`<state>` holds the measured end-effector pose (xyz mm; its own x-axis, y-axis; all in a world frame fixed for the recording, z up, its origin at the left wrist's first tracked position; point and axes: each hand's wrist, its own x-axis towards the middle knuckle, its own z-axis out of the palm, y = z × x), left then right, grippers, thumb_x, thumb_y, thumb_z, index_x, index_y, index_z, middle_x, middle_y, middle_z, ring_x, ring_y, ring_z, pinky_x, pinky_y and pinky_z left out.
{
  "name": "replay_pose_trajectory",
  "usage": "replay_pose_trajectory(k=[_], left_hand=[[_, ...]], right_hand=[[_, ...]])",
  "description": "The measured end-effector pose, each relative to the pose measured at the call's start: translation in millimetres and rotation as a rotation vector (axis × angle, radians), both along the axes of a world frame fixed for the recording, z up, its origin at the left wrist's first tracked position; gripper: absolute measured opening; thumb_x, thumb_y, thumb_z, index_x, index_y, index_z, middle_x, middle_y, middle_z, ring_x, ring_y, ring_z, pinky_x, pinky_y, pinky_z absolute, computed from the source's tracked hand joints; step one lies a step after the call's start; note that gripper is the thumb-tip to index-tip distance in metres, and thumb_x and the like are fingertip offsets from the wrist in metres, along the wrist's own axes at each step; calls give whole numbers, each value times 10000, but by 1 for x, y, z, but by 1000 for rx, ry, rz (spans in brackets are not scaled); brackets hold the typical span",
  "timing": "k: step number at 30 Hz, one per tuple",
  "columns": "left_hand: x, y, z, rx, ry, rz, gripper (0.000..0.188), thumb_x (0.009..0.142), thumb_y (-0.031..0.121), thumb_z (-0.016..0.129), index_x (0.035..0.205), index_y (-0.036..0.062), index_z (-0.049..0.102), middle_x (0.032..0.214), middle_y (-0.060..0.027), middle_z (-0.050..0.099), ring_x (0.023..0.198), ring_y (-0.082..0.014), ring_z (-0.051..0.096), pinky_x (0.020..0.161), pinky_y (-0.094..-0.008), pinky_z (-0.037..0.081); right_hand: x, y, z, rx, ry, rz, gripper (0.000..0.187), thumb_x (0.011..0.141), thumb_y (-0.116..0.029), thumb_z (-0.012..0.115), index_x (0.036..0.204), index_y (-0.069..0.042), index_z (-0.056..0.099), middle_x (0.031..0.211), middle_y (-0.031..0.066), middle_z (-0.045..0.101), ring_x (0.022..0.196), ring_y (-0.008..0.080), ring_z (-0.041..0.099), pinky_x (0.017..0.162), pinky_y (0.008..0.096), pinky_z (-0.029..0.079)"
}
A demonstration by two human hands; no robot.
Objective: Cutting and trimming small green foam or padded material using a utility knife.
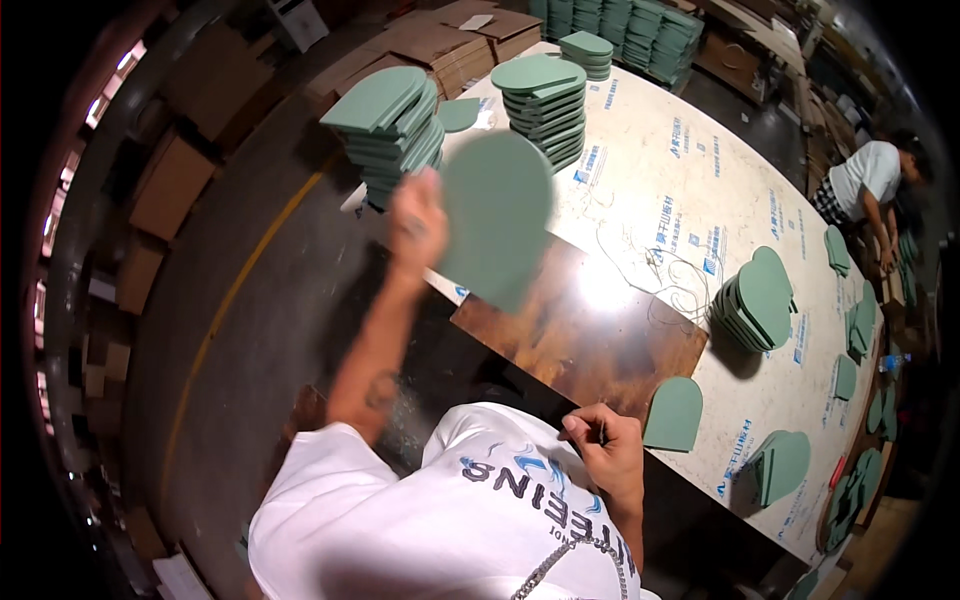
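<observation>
My left hand (417, 225) is raised over the table's near left side and grips the edge of a flat green panel (495, 215) with a rounded end. The panel is held up and slightly blurred by motion. Close to my chest, my right hand (612, 455) has its fingers curled together around something small and dark that I cannot make out. Beside that hand, a single green panel (675, 415) lies at the table edge. Beyond the held panel are a tall stack of green panels (385, 105) and another stack (545, 110). A brown glossy board (575, 325) covers the table's near edge.
More green panels (760, 300) are piled on the right of the large white printed tabletop (640, 160). Thin tangled string (665, 285) lies mid-table. At the far right, another person (868, 185) bends over. Cardboard (440, 45) is stacked behind; a yellow line (235, 290) crosses the floor.
</observation>
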<state>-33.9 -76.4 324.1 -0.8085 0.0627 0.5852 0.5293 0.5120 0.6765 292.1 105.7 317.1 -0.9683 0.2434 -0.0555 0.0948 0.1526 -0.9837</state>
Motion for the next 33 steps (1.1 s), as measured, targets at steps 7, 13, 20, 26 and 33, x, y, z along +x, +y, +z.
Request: replay_pose_trajectory(k=[7, 13, 20, 26, 33], left_hand=[[-277, -134, 102, -364, 38, 1, 448, 1080, 356, 442, 910, -16, 626, 867, -268, 627, 793, -450, 587, 760, -451, 490], [-338, -148, 53, -694, -40, -36, 501, 1040, 444, 474, 1311, 53, 629, 1247, -303, 629, 1196, -460, 573, 1012, -480, 462], [-317, -143, 72, -616, -135, -94, 590, 1017, 445, 563, 1423, 17, 552, 1426, -242, 567, 1302, -413, 551, 1109, -414, 410], [-244, -135, 94, -467, 86, -160, 612, 953, 389, 689, 1426, 27, 549, 1463, -224, 542, 1352, -403, 513, 1134, -437, 391], [-206, -113, 39, -794, 184, -166, 827, 888, 461, 738, 1463, -62, 456, 1544, -299, 410, 1458, -446, 358, 1207, -578, 225]], right_hand=[[-67, -4, -49, -282, -85, -493, 321, 1066, -286, 587, 856, -48, 637, 678, 26, 666, 466, 35, 462, 439, 205, 336], [-88, -30, -80, -350, -160, -715, 292, 1066, -265, 585, 895, -36, 647, 715, 52, 674, 469, 39, 452, 436, 199, 335], [-113, -55, -92, -333, -287, -711, 319, 1063, -304, 587, 912, -33, 660, 710, 50, 671, 464, 47, 454, 436, 202, 337], [-128, -53, -97, -324, -347, -765, 311, 1063, -303, 585, 924, -37, 668, 719, 45, 679, 472, 53, 477, 422, 208, 338], [-148, -71, -109, -324, -395, -739, 296, 1057, -305, 597, 937, -47, 677, 711, 42, 682, 468, 57, 494, 419, 212, 348]])
